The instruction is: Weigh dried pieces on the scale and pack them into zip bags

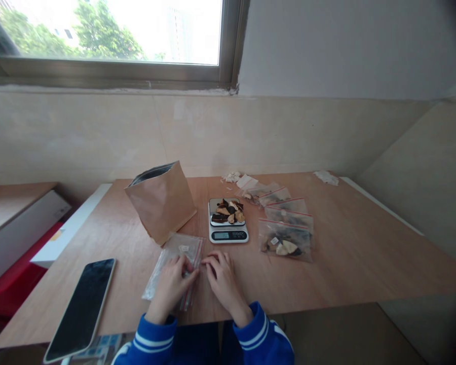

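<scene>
A small pile of clear zip bags (160, 271) with red seal lines lies flat near the table's front edge. My left hand (172, 282) rests on it, its fingers curled and thumb close to the index finger at the red-lined edge, gripping a bag. Just right of that edge is my right hand (223, 279), fingers bent, thumb apart from the index finger, whose tip reaches the bag's edge. Beyond my hands stands a white digital scale (228, 236), with dried dark-and-pale slices (230, 211) heaped on its plate. The display digits are too small to read.
An open brown paper pouch (163, 203) leans behind the zip bags. Several filled zip bags (287, 238) overlap in a row right of the scale. A phone (81, 309) lies at the left front edge. Pale crumbs (232, 176) and crumpled white paper (326, 177) are near the wall.
</scene>
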### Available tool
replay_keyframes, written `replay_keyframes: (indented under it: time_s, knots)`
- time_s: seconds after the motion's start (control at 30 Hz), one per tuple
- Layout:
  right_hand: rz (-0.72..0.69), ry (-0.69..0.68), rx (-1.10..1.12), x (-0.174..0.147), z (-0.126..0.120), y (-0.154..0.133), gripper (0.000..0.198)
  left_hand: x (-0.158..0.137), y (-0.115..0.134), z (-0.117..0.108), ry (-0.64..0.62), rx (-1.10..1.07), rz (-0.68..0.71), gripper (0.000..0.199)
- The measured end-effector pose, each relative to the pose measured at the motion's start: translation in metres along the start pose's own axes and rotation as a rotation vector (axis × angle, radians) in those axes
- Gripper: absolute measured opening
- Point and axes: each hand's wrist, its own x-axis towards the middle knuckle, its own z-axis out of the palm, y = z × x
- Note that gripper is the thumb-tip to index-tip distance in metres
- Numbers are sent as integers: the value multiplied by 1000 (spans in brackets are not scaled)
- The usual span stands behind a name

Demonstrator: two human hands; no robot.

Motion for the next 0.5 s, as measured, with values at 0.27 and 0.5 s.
replay_keyframes:
  time_s: [0.27,0.5]
  knots:
    - [42,-14,64,1,-5,-7,20,3,7,3,30,49,4,23]
    - [124,-17,389,2,-15,-14,20,3,48,6,237,-451,-38,33]
